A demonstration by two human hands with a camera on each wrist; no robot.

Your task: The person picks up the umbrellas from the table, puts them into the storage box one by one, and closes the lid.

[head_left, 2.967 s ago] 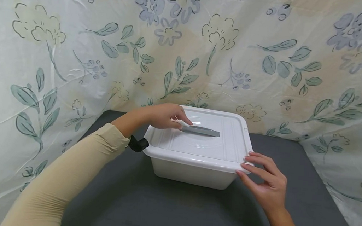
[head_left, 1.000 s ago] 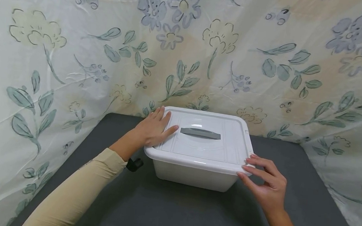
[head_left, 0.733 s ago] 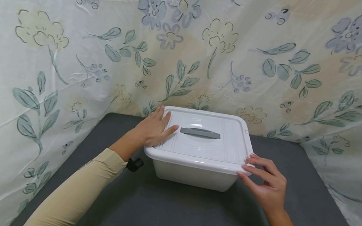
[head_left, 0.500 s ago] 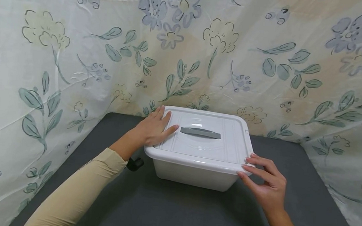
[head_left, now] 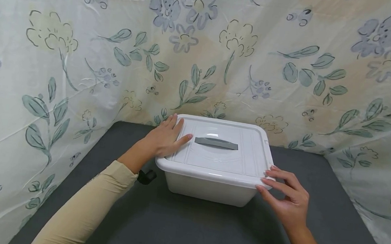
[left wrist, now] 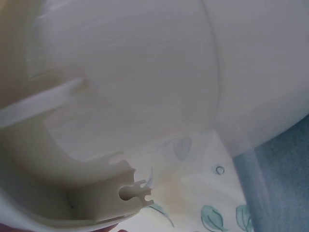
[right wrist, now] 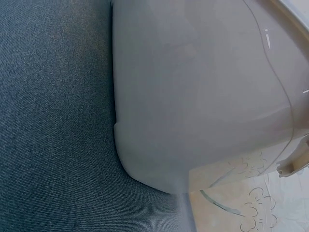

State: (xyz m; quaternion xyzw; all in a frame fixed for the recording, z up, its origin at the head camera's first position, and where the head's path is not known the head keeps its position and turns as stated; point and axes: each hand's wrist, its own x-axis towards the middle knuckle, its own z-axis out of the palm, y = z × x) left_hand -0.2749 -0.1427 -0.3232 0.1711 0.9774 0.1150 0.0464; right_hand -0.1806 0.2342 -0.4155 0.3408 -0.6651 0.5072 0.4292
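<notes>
A white plastic storage box (head_left: 207,189) stands on the dark surface with its white lid (head_left: 213,159) on top. A grey handle (head_left: 216,143) lies across the middle of the lid. My left hand (head_left: 163,138) rests on the lid's left edge, fingers straight and thumb pointing toward the handle. At the front right corner my right hand (head_left: 287,196) holds the lid's rim, bent fingertips on top and thumb at the front. The box's pale wall (left wrist: 130,96) fills much of the left wrist view. In the right wrist view the box wall (right wrist: 193,96) rises from the cloth.
Dark grey cloth (head_left: 187,228) covers the table around the box. A floral curtain (head_left: 201,53) hangs close behind the box and along both sides. Black wrist mounts (head_left: 147,177) sit near both wrists.
Since three seconds ago my left hand has moved from the handle to the lid's left edge and flattened there. Over the last second both hands and the box have stayed nearly still.
</notes>
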